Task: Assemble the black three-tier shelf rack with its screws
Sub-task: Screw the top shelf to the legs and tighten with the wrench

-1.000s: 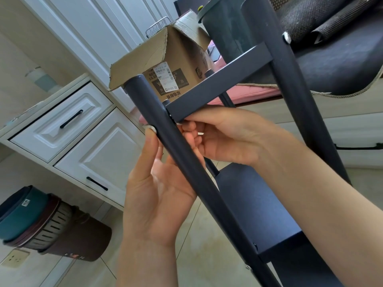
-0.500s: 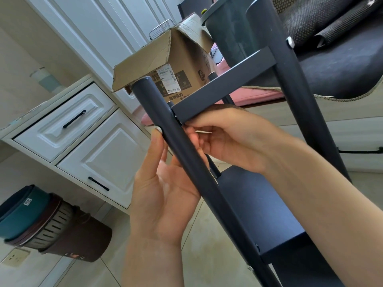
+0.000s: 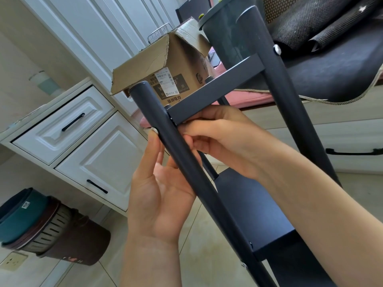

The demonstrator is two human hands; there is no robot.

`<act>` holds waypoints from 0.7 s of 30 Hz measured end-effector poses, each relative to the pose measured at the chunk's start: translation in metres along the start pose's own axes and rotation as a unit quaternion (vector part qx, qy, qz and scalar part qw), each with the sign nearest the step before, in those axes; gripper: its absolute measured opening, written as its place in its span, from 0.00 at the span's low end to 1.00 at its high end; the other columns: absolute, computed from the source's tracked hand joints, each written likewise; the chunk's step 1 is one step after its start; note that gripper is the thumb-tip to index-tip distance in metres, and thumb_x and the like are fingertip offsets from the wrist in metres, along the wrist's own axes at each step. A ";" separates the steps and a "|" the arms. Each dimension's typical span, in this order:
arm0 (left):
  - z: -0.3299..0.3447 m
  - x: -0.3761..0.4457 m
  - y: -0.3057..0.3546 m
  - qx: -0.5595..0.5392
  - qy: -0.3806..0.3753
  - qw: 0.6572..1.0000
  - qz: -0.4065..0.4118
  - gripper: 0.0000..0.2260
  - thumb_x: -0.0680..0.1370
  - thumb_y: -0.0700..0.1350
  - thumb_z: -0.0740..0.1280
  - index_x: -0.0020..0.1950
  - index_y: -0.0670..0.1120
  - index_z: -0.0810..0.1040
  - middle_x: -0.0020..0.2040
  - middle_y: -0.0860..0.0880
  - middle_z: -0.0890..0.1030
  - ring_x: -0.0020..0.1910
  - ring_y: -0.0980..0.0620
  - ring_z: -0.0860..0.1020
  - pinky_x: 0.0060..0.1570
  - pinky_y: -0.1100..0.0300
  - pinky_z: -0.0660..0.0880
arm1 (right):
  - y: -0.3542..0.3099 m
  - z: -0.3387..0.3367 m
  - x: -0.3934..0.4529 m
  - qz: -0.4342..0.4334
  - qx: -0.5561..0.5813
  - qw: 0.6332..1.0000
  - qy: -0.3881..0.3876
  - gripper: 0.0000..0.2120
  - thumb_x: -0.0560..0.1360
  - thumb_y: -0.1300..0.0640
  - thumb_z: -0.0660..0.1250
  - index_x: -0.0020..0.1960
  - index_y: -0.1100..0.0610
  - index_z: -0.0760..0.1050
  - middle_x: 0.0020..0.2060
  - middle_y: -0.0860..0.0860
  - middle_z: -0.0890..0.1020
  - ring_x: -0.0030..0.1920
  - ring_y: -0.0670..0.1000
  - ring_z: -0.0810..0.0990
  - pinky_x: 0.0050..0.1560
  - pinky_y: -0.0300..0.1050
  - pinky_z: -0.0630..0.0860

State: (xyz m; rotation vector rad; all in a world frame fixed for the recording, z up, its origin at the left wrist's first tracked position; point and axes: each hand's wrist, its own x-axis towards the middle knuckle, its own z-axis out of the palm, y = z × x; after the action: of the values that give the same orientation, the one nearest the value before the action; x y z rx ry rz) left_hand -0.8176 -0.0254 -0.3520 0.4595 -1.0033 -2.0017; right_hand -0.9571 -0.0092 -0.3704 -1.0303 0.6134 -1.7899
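White cabinet drawers (image 3: 62,129) with black handles fill the left of the scene above a pale tiled floor (image 3: 203,245), and stacked plastic bins (image 3: 41,222) lie tipped over at the near left. An open cardboard box (image 3: 172,73) sits further back in the middle, and a dark cushion (image 3: 331,65) lies at the far right.

Running diagonally through the centre is the black shelf rack (image 3: 255,216) — two round legs joined by a flat crossbar (image 3: 215,90), with a shelf panel lower down toward the near right. A pale screw head (image 3: 276,49) shows on the right leg where the crossbar meets it.

The left hand (image 3: 159,193) rests against the left leg (image 3: 186,162) from behind, palm toward the camera, fingers straight, a fingertip at the leg just below the crossbar joint. The right hand (image 3: 223,139) reaches in from the right, its fingers curled at that joint, pinching something too small to make out.
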 end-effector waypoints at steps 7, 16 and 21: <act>0.004 -0.001 0.002 0.011 0.014 1.000 -0.011 0.30 0.70 0.50 0.72 0.71 0.45 0.73 0.45 0.46 0.84 0.39 0.50 0.85 0.41 0.55 0.83 | 0.001 -0.004 0.001 -0.010 0.008 1.000 0.001 0.06 0.74 0.71 0.68 0.48 0.67 0.82 0.34 0.57 0.80 0.32 0.47 0.78 0.37 0.34 0.77; 0.003 0.000 0.002 -0.007 0.016 1.000 -0.010 0.30 0.69 0.49 0.73 0.70 0.44 0.74 0.47 0.47 0.84 0.41 0.50 0.85 0.41 0.55 0.83 | 0.002 -0.003 0.000 -0.033 -0.033 0.998 0.030 0.06 0.76 0.70 0.67 0.52 0.67 0.81 0.33 0.55 0.81 0.33 0.47 0.79 0.40 0.37 0.77; 0.002 0.000 0.003 0.007 0.023 1.000 0.000 0.28 0.70 0.48 0.74 0.69 0.44 0.75 0.48 0.46 0.84 0.42 0.48 0.85 0.41 0.54 0.82 | 0.001 -0.003 -0.003 -0.021 0.000 0.999 0.048 0.07 0.78 0.68 0.66 0.53 0.66 0.80 0.39 0.55 0.85 0.38 0.48 0.82 0.42 0.38 0.80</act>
State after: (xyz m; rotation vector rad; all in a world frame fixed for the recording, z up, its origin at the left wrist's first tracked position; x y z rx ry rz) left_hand -0.8175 -0.0255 -0.3479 0.5105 -0.9893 -1.9760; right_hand -0.9588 -0.0073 -0.3741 -0.9681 0.6560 -1.8842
